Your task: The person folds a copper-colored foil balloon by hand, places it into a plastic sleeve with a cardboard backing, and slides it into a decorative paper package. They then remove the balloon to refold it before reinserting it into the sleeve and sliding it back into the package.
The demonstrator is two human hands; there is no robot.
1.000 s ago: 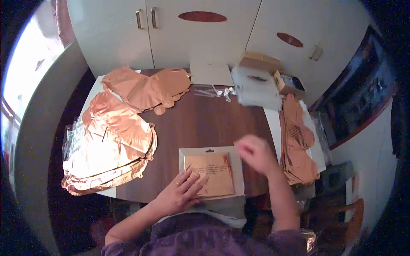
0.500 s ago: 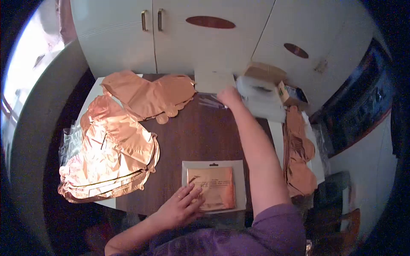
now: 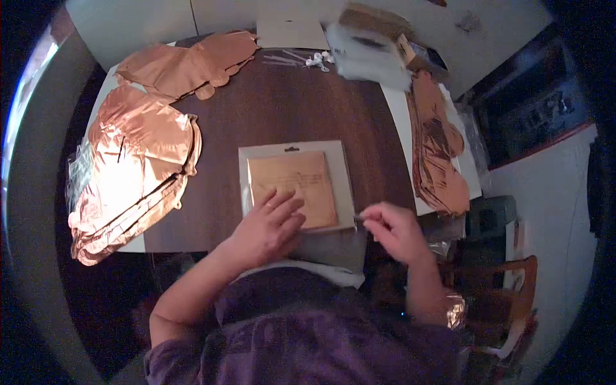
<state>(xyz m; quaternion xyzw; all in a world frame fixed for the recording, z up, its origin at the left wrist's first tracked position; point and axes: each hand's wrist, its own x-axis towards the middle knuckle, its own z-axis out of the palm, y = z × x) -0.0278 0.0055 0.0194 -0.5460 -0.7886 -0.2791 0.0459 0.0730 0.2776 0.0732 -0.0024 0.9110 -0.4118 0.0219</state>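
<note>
A flat package (image 3: 292,186) with a folded copper-coloured sheet inside lies on the brown table (image 3: 256,122), its hanging slot at the far edge. My left hand (image 3: 273,224) rests on its lower left part, fingers apart. Just off the package's lower right corner is my right hand (image 3: 393,230), its thumb and forefinger pinched at a small thin thing too blurred to make out. White items and clear strips (image 3: 314,59) lie at the table's far edge.
Stacks of copper foil balloons lie at the left (image 3: 138,147), far left (image 3: 186,64) and right (image 3: 439,147). A clear plastic bag (image 3: 369,54) and an open box (image 3: 420,58) stand at the back right. A wooden chair (image 3: 513,276) is at the lower right.
My right hand has come back from the table's far edge to the package's lower right corner, uncovering the white items. The view has tilted down. My left hand stays on the package.
</note>
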